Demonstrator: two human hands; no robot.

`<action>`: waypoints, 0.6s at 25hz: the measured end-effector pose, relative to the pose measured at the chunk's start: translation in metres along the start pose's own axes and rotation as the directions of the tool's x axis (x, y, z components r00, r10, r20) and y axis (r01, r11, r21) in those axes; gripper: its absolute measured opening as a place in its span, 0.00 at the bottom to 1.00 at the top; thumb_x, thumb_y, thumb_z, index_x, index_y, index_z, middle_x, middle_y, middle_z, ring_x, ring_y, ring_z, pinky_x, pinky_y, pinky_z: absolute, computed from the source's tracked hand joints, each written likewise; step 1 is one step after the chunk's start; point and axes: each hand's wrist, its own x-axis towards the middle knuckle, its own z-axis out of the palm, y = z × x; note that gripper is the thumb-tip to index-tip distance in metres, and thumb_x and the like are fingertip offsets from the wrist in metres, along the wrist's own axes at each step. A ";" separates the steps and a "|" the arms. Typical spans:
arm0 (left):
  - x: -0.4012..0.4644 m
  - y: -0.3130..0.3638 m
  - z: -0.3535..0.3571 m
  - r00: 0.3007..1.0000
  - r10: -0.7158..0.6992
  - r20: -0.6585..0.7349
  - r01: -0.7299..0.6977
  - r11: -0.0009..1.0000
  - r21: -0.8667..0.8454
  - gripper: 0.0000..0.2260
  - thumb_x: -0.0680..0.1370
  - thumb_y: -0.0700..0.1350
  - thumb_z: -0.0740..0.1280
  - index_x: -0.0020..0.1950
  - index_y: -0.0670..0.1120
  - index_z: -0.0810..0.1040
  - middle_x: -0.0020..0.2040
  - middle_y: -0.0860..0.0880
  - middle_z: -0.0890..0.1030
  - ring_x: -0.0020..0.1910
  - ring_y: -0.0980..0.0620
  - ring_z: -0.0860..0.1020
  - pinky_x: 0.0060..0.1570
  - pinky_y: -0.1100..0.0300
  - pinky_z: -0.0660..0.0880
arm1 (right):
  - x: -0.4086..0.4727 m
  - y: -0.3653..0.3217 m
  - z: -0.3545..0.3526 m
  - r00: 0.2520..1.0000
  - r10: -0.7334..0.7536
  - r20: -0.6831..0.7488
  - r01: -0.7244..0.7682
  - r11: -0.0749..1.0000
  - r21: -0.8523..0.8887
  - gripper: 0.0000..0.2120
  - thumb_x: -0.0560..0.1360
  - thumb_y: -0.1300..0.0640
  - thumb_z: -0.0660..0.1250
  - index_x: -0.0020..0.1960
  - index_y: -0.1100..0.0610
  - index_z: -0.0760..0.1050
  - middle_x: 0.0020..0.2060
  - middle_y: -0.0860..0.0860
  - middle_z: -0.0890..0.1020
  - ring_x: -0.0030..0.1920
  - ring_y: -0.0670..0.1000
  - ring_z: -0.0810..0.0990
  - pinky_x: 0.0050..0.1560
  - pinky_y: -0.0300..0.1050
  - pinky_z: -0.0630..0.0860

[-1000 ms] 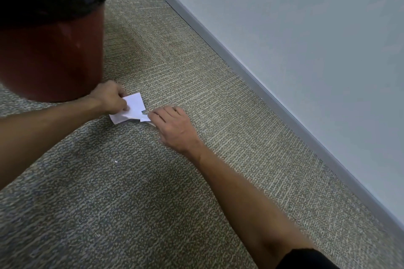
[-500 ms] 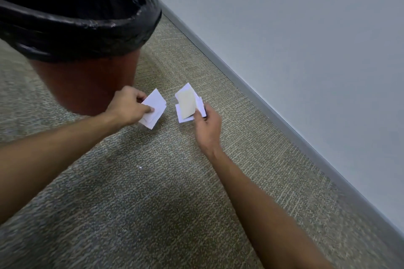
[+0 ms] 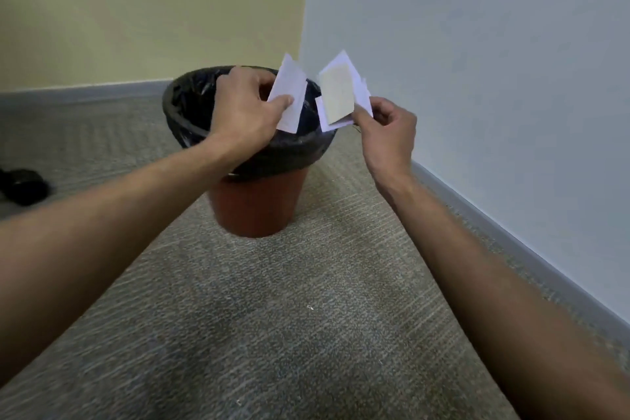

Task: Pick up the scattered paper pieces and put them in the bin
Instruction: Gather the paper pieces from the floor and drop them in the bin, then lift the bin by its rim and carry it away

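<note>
From the head camera I see my left hand pinching a white paper slip between thumb and curled fingers. The slip stands nearly upright, its long axis running from lower right up to a top corner that leans slightly left, and it hangs right over the open mouth of the bin. My right hand pinches a small stack of paper pieces at their lower right corner, fingers curled around them. That stack also points up, its long axis tilted a little to the right, and it sits over the bin's right rim, just beside the slip but not touching it.

How many pieces are in the stack I cannot tell (the edges overlap and blur). The front piece looks cream or yellowish, the ones behind it white. The lower edge of the slip is partly covered by my left thumb, and my left hand hides part of the bin's mouth.

The bin is reddish brown with a black bag folded over its rim, standing on grey carpet near the corner of two walls. A tiny white speck lies on the carpet in front. A dark object at the left edge is cut off and too blurred to identify.
</note>
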 end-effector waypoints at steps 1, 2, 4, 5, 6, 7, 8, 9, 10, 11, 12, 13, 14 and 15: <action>0.010 -0.004 -0.009 0.999 -0.034 -0.041 0.035 0.999 0.012 0.08 0.73 0.46 0.70 0.48 0.44 0.84 0.44 0.49 0.85 0.39 0.55 0.80 0.37 0.60 0.75 | 0.009 -0.008 0.011 1.000 -0.017 0.025 0.018 0.999 -0.049 0.04 0.71 0.59 0.71 0.42 0.55 0.84 0.35 0.47 0.85 0.36 0.43 0.81 0.40 0.43 0.76; 0.021 -0.009 -0.016 0.995 -0.059 -0.080 0.062 0.997 0.042 0.08 0.73 0.46 0.70 0.48 0.43 0.84 0.44 0.48 0.85 0.39 0.55 0.79 0.36 0.61 0.73 | 0.017 -0.017 0.023 0.998 -0.031 0.055 0.036 0.994 -0.104 0.04 0.71 0.59 0.70 0.41 0.55 0.84 0.35 0.47 0.85 0.36 0.44 0.81 0.39 0.42 0.75; 0.035 -0.018 -0.025 0.988 -0.093 -0.125 0.107 0.988 0.112 0.08 0.73 0.45 0.71 0.48 0.42 0.84 0.44 0.45 0.85 0.39 0.53 0.78 0.38 0.61 0.70 | 0.031 -0.029 0.042 0.991 -0.055 0.121 0.082 0.969 -0.232 0.05 0.70 0.59 0.69 0.38 0.55 0.84 0.33 0.49 0.85 0.35 0.49 0.82 0.36 0.44 0.75; 0.041 -0.021 -0.028 0.986 -0.110 -0.126 0.127 0.982 0.137 0.08 0.73 0.45 0.72 0.48 0.42 0.84 0.44 0.45 0.85 0.39 0.52 0.77 0.39 0.60 0.70 | 0.037 -0.035 0.050 0.985 -0.059 0.160 0.103 0.953 -0.286 0.06 0.70 0.59 0.68 0.37 0.56 0.84 0.33 0.51 0.85 0.35 0.51 0.81 0.36 0.46 0.76; 0.046 -0.025 -0.029 0.985 -0.135 -0.107 0.151 0.977 0.152 0.09 0.72 0.46 0.73 0.48 0.42 0.84 0.43 0.45 0.84 0.40 0.51 0.77 0.41 0.60 0.71 | 0.043 -0.038 0.056 0.979 -0.046 0.201 0.111 0.940 -0.322 0.06 0.69 0.60 0.68 0.38 0.57 0.84 0.33 0.52 0.84 0.35 0.50 0.80 0.38 0.47 0.77; 0.051 -0.028 -0.031 0.984 -0.163 -0.070 0.172 0.972 0.159 0.11 0.72 0.48 0.74 0.48 0.42 0.83 0.42 0.45 0.82 0.41 0.50 0.76 0.43 0.58 0.72 | 0.049 -0.041 0.060 0.971 -0.020 0.239 0.105 0.932 -0.346 0.05 0.70 0.60 0.69 0.40 0.58 0.84 0.34 0.52 0.85 0.36 0.49 0.80 0.41 0.48 0.78; 0.056 -0.032 -0.032 0.983 -0.183 -0.022 0.184 0.967 0.177 0.14 0.70 0.51 0.75 0.49 0.43 0.82 0.42 0.45 0.80 0.43 0.49 0.76 0.45 0.57 0.73 | 0.055 -0.043 0.063 0.962 0.019 0.274 0.085 0.927 -0.364 0.05 0.71 0.60 0.71 0.44 0.59 0.84 0.37 0.52 0.85 0.40 0.49 0.82 0.46 0.47 0.78; 0.060 -0.035 -0.035 0.979 -0.202 0.025 0.192 0.959 0.207 0.18 0.70 0.54 0.75 0.51 0.44 0.80 0.45 0.45 0.79 0.46 0.47 0.77 0.48 0.55 0.74 | 0.061 -0.045 0.063 0.950 0.068 0.304 0.052 0.928 -0.369 0.07 0.71 0.60 0.73 0.49 0.60 0.83 0.41 0.54 0.86 0.43 0.50 0.83 0.50 0.47 0.80; 0.064 -0.037 -0.037 0.974 -0.222 0.056 0.202 0.949 0.242 0.23 0.69 0.56 0.75 0.56 0.42 0.79 0.49 0.45 0.80 0.50 0.46 0.78 0.52 0.53 0.75 | 0.066 -0.045 0.062 0.932 0.130 0.340 -0.002 0.936 -0.352 0.10 0.72 0.59 0.73 0.52 0.61 0.82 0.44 0.56 0.86 0.43 0.51 0.83 0.52 0.47 0.81; 0.068 -0.039 -0.039 0.970 -0.237 0.060 0.214 0.940 0.265 0.27 0.69 0.56 0.75 0.60 0.41 0.77 0.54 0.44 0.80 0.53 0.45 0.78 0.54 0.50 0.76 | 0.070 -0.046 0.059 0.908 0.178 0.379 -0.056 0.948 -0.313 0.11 0.74 0.59 0.73 0.54 0.62 0.80 0.45 0.58 0.85 0.42 0.51 0.83 0.51 0.48 0.82; 0.071 -0.042 -0.042 0.968 -0.247 0.041 0.226 0.934 0.278 0.28 0.69 0.56 0.75 0.62 0.41 0.76 0.56 0.44 0.80 0.55 0.44 0.78 0.55 0.49 0.76 | 0.072 -0.046 0.056 0.884 0.206 0.419 -0.095 0.958 -0.270 0.10 0.75 0.59 0.72 0.54 0.62 0.79 0.45 0.60 0.85 0.40 0.51 0.83 0.50 0.48 0.82; 0.074 -0.047 -0.044 0.968 -0.251 0.012 0.238 0.929 0.285 0.27 0.70 0.56 0.75 0.62 0.41 0.77 0.56 0.44 0.80 0.55 0.44 0.78 0.55 0.50 0.76 | 0.074 -0.045 0.054 0.872 0.210 0.443 -0.096 0.960 -0.265 0.08 0.76 0.59 0.70 0.53 0.63 0.80 0.45 0.60 0.85 0.39 0.50 0.83 0.49 0.48 0.82; 0.077 -0.054 -0.046 0.965 -0.261 -0.020 0.256 0.921 0.293 0.24 0.70 0.55 0.74 0.59 0.41 0.77 0.54 0.44 0.80 0.53 0.44 0.78 0.53 0.50 0.76 | 0.076 -0.042 0.053 0.875 0.190 0.446 -0.054 0.952 -0.300 0.07 0.76 0.58 0.69 0.51 0.62 0.80 0.45 0.59 0.85 0.40 0.50 0.83 0.49 0.48 0.82; 0.078 -0.063 -0.047 0.961 -0.271 -0.055 0.275 0.908 0.315 0.21 0.71 0.55 0.73 0.55 0.42 0.78 0.51 0.44 0.81 0.51 0.43 0.78 0.52 0.50 0.76 | 0.079 -0.038 0.052 0.886 0.153 0.437 0.023 0.928 -0.371 0.07 0.76 0.56 0.69 0.49 0.60 0.81 0.44 0.57 0.85 0.41 0.50 0.83 0.51 0.50 0.81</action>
